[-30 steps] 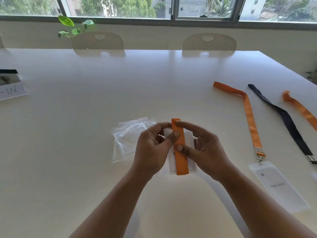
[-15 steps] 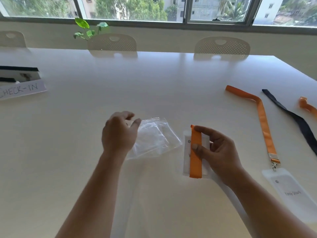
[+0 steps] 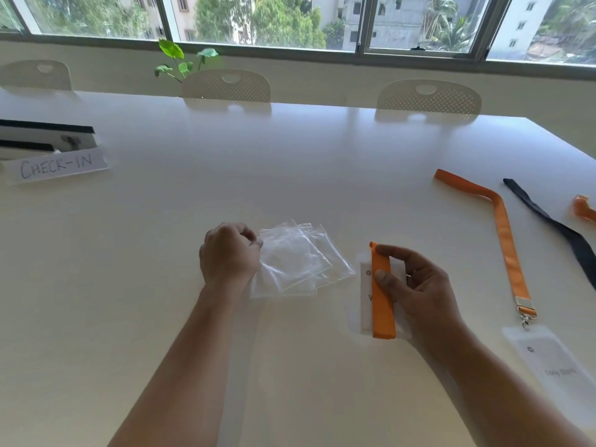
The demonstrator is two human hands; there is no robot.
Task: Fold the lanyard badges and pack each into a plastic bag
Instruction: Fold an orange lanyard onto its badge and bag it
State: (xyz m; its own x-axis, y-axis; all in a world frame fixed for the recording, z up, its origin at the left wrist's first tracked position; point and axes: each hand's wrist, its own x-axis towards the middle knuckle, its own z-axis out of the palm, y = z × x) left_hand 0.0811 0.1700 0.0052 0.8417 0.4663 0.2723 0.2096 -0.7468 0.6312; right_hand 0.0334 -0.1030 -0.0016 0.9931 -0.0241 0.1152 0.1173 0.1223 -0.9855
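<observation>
My right hand (image 3: 416,285) grips a folded lanyard badge (image 3: 381,301): an orange strap doubled flat over a white card, held just above the table right of centre. A small stack of clear plastic bags (image 3: 296,259) lies on the table to its left. My left hand (image 3: 229,253) pinches the top bag at its left corner, fingers curled. Further right lies an unfolded orange lanyard (image 3: 506,240) with a clip and a clear badge holder (image 3: 548,366).
A dark blue lanyard (image 3: 561,230) and the end of another orange lanyard (image 3: 583,208) lie at the right edge. A CHECK-IN sign (image 3: 58,166) and a box (image 3: 45,137) sit far left. Chairs (image 3: 225,87) and a plant (image 3: 180,61) stand behind the white table (image 3: 290,156).
My left hand let go of the folded badge, moved left to the plastic bags and closed on a corner. My right hand kept the badge and shifted slightly right.
</observation>
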